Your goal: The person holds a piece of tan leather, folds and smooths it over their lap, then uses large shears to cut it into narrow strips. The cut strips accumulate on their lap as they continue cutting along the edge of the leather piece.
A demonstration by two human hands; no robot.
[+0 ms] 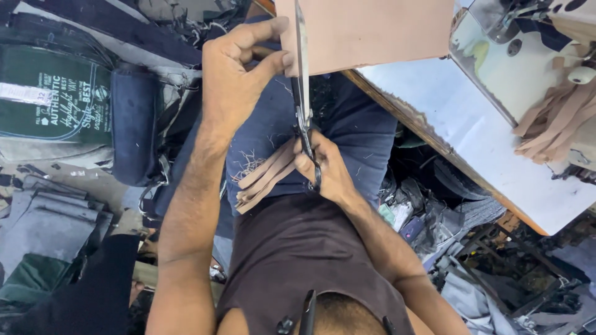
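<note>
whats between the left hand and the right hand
In the head view, the scissors' blade cutting the tan sheet runs between the left hand and right hand.

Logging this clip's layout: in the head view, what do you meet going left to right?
Dark green printed fabric → navy roll → left hand → scissors → white tabletop → pile of tan strips.

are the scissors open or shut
Cannot tell: the scissors sit edge-on against the tan sheet, right hand on the handles.
</note>
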